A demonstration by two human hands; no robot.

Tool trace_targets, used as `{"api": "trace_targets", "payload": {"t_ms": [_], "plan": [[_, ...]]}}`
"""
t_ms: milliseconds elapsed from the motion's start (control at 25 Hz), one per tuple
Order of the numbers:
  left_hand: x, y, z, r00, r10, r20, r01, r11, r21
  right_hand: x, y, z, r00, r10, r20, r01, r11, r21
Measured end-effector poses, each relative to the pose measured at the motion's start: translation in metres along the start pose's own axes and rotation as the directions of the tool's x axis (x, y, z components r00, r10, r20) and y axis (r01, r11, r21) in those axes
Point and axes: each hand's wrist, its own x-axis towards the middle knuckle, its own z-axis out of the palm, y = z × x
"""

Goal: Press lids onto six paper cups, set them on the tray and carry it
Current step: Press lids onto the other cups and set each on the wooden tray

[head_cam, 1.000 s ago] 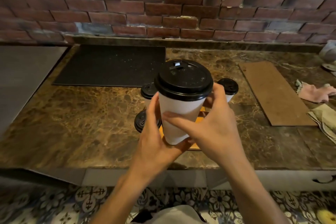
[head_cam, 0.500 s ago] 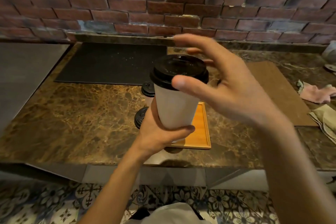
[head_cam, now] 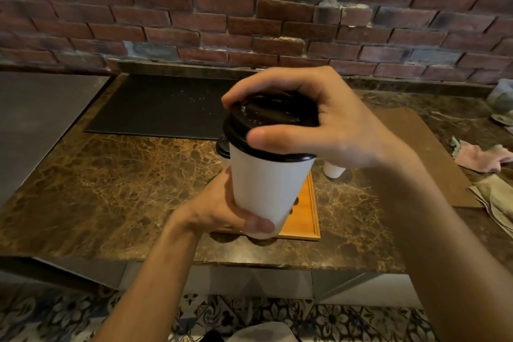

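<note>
Brick wall (head_cam: 166, 8) runs across the back. Brown marble counter (head_cam: 111, 189) fills the mid frame, w/ patterned tile floor (head_cam: 277, 316) below its front edge. Grey steel top (head_cam: 36, 119) adjoins the counter at far L. Black mat (head_cam: 161, 108) lies at the back of the counter, against the wall ledge. Flat brown board (head_cam: 433, 147) lies on the counter at R, partly behind the R forearm.

R hand (head_cam: 333, 125) comes in from the R and clamps the lid (head_cam: 266, 122) from above: fingers curled over the far side and top, thumb pressed on the near rim. White paper cup (head_cam: 266, 189) is held up off the counter, roughly upright, above and in front of the tray, w/ the black lid seated on its rim. L hand (head_cam: 222, 208) wraps the cup's lower part, thumb across the front near the base.

Orange wooden tray (head_cam: 308, 219) lies on the counter behind the cup; only its R side and near edge show.

Pink cloth (head_cam: 483, 157) and beige cloth (head_cam: 497, 200) lie at the R edge, near the board.

2nd cup (head_cam: 223, 146), black-lidded, peeks out L of the held cup. 3rd cup (head_cam: 334, 171) stands on the counter just R of the tray; only its base shows under the R hand.
</note>
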Motion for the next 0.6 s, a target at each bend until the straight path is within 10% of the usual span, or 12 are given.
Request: {"api": "trace_targets", "payload": {"t_ms": [200, 360, 600], "plan": [[0.007, 0.003, 0.012, 0.890, 0.149, -0.431, -0.082, 0.982, 0.170, 0.010, -0.011, 0.032, 0.882, 0.072, -0.465, -0.268, 0.890, -0.370], [0.017, -0.003, 0.020, 0.729, 0.269, -0.629, 0.063, 0.889, 0.454, 0.019, -0.011, 0.055, 0.812, 0.103, -0.574, -0.403, 0.811, -0.424], [0.003, 0.001, -0.001, 0.876, 0.181, -0.447, -0.061, 0.961, 0.270, 0.024, -0.007, 0.020, 0.992, 0.066, -0.106, -0.102, 0.922, -0.375]]}}
